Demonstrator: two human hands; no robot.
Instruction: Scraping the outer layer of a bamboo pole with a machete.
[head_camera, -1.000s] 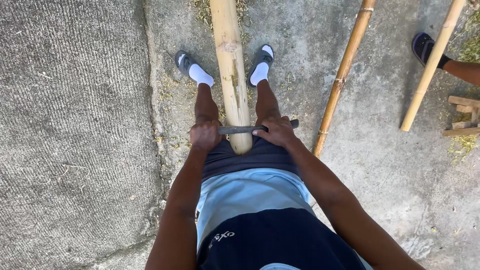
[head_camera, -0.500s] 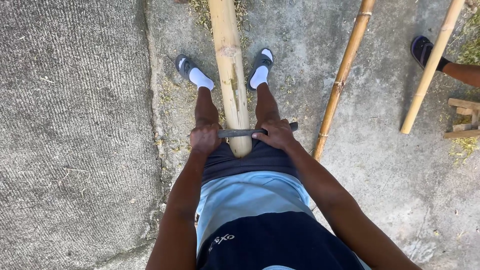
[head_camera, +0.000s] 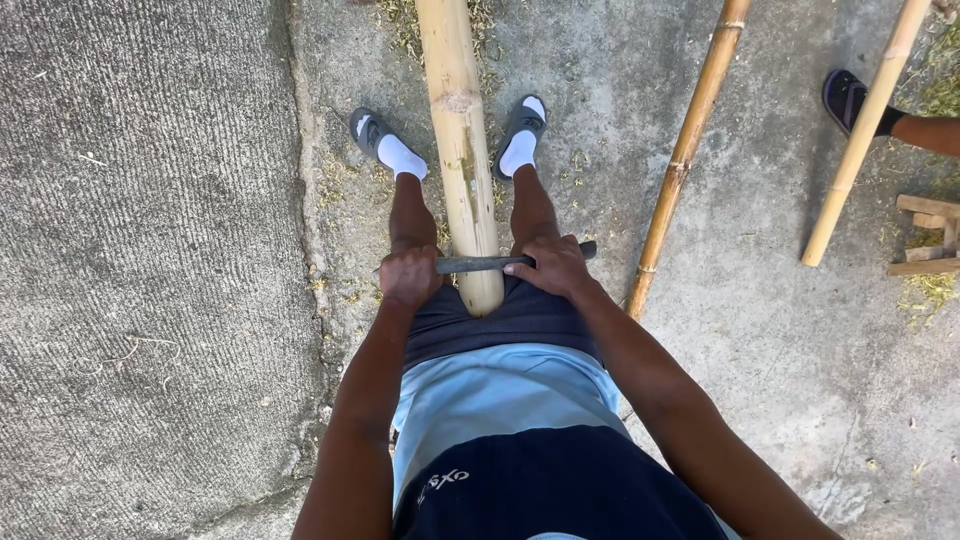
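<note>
Both arms reach straight down in front of the body, elbows slightly bent. The left hand (head_camera: 408, 276) is closed in a fist around one end of a dark, flat metal blade (head_camera: 483, 264), and the right hand (head_camera: 553, 268) is curled tight over the other end, whose tip sticks out past the knuckles. The blade lies crosswise on top of a thick, pale bamboo pole (head_camera: 462, 140), touching it near the end closest to the person.

That pole runs away from the person along the concrete ground (head_camera: 150, 250), passing between the legs. The feet, in white socks and grey slide sandals (head_camera: 370, 128), stand on either side of it, just beside its flanks. The near end of the pole sits against the dark shorts.

To the right lie two thinner bamboo poles: a brownish one (head_camera: 686, 150) nearer, a paler one (head_camera: 866, 120) farther out, both angled and well apart from the hands. Another person's foot in a dark sandal (head_camera: 845, 98) shows at the right edge, beside a small wooden frame (head_camera: 925, 235). Bits of shavings litter the ground around the thick pole.
</note>
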